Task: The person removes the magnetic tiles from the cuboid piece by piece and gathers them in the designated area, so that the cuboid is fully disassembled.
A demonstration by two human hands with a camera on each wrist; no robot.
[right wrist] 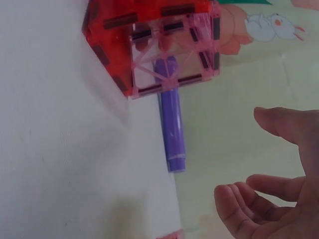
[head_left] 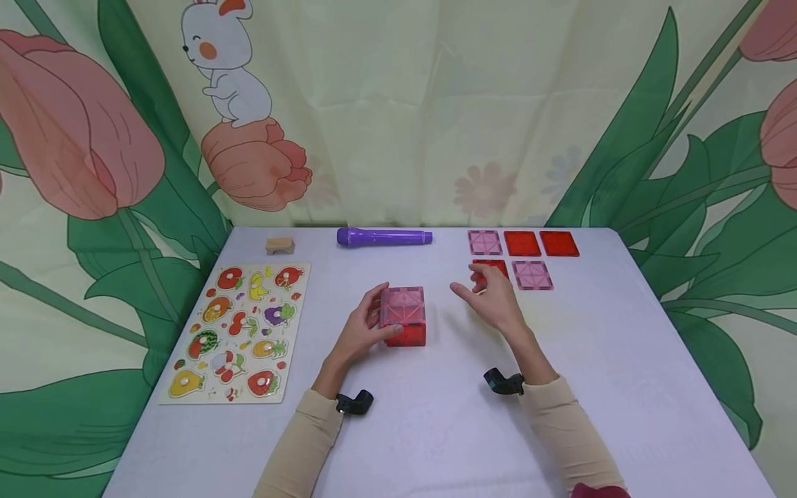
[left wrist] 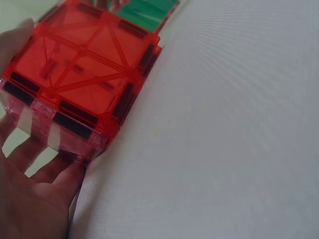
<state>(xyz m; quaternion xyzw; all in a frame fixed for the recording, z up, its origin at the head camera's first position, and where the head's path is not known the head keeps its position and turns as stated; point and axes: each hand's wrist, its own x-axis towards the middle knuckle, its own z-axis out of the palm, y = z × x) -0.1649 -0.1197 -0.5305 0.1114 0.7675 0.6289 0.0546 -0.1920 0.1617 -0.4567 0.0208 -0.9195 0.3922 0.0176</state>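
A box of magnetic tiles, with pink and red see-through squares, stands mid-table. My left hand grips its left side, thumb in front and fingers behind. In the left wrist view, a red face of the box shows dark magnet strips along its edges. My right hand hovers right of the box, thumb and fingers apart, holding nothing. Beyond its fingers lies a red tile, partly hidden by them. Beside that lies a pink tile. The right wrist view shows the thumb and loosely bent fingers apart from the box.
Farther back are another pink tile and two red tiles. A purple toy microphone lies along the back edge. At left are a fruit puzzle board and a small wooden block. A printed curtain hangs behind the table.
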